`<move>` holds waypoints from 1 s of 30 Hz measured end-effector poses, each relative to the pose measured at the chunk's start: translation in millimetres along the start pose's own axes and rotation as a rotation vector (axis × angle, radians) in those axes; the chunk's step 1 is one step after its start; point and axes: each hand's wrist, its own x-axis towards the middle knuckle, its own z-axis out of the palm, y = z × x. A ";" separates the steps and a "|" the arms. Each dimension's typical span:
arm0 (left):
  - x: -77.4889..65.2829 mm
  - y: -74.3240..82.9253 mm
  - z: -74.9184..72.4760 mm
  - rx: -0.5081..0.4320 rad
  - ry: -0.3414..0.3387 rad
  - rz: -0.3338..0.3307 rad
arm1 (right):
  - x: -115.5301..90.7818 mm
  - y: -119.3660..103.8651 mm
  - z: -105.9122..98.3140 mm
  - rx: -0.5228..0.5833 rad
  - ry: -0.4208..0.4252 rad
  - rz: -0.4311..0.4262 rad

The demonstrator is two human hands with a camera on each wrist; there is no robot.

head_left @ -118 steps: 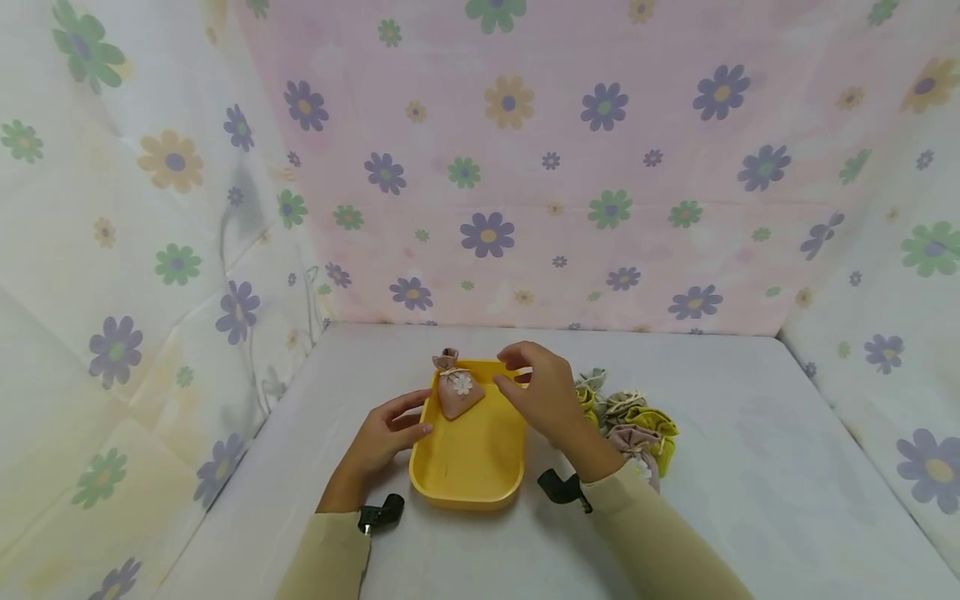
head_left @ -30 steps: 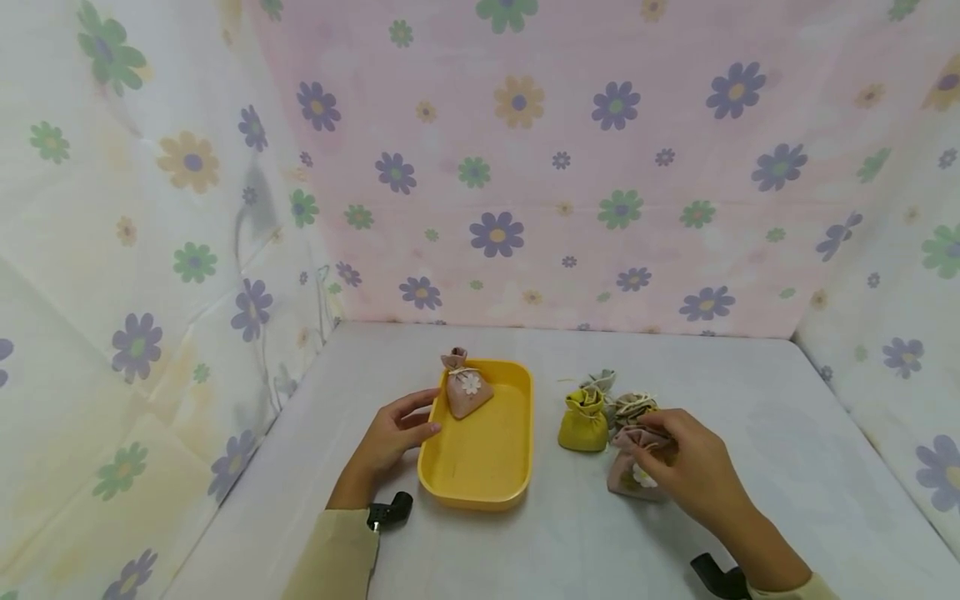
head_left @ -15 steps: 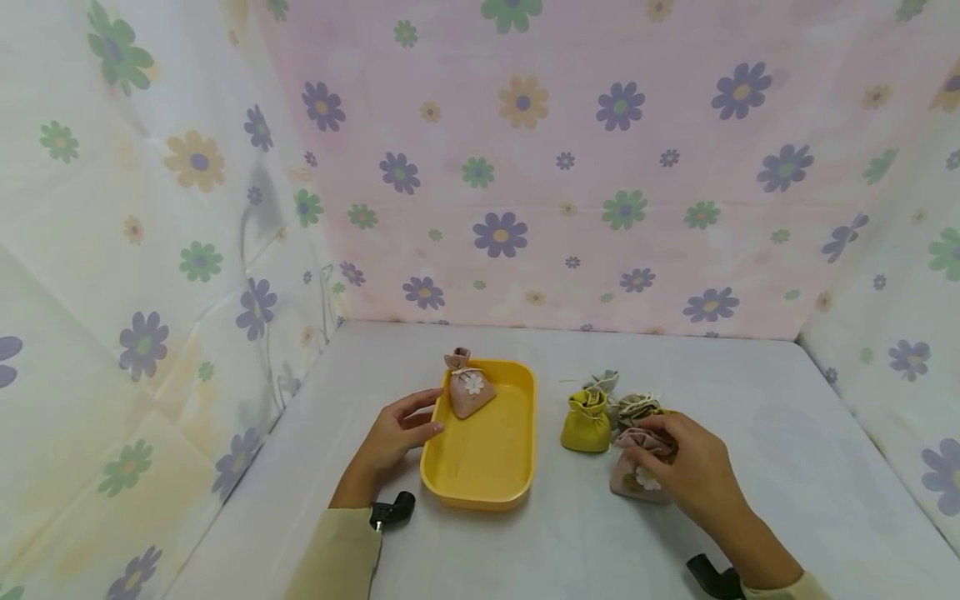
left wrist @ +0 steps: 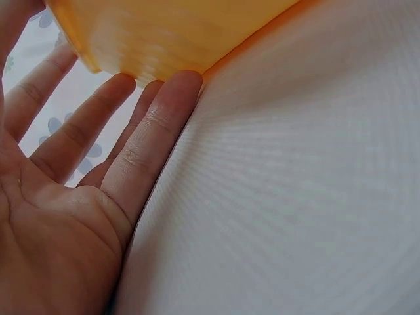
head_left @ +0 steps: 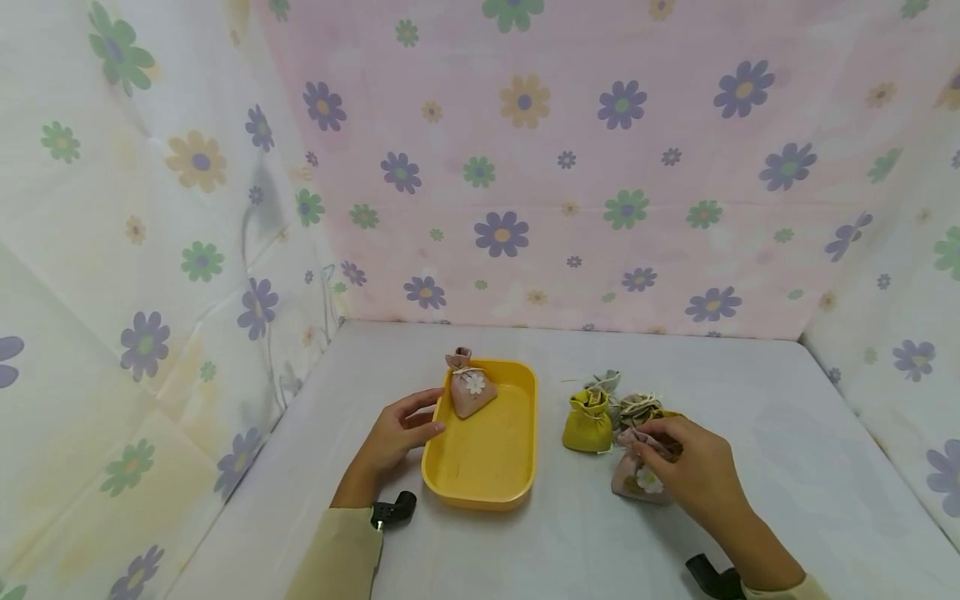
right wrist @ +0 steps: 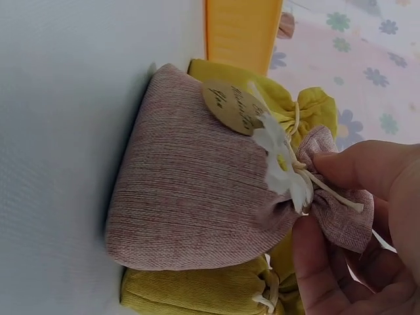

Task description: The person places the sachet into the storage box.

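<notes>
One dusty-pink cloth drawstring pouch (head_left: 471,398) is already set in the far left corner of a yellow rectangular tray (head_left: 480,462), which is touched by the loosely extended left grip (head_left: 395,429) nearer the left edge of the surface (head_left: 558,546). By the right grip (head_left: 697,463), a second pink pouch (right wrist: 197,187) is pinched at its neck. Beside it, a mustard-yellow cloth pouch (head_left: 587,429) and partly hidden others (head_left: 637,409) are left nearer the right edge, so the work is judged barely begun.
</notes>
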 end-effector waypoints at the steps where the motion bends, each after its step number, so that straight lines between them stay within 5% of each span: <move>1: -0.1 -0.1 -0.2 0.000 -0.001 0.003 | 0.2 -0.2 -0.1 0.005 -0.002 0.003; 30: 1.8 -1.7 0.0 0.004 0.009 -0.006 | 12.7 -15.1 -5.3 0.130 0.039 -0.007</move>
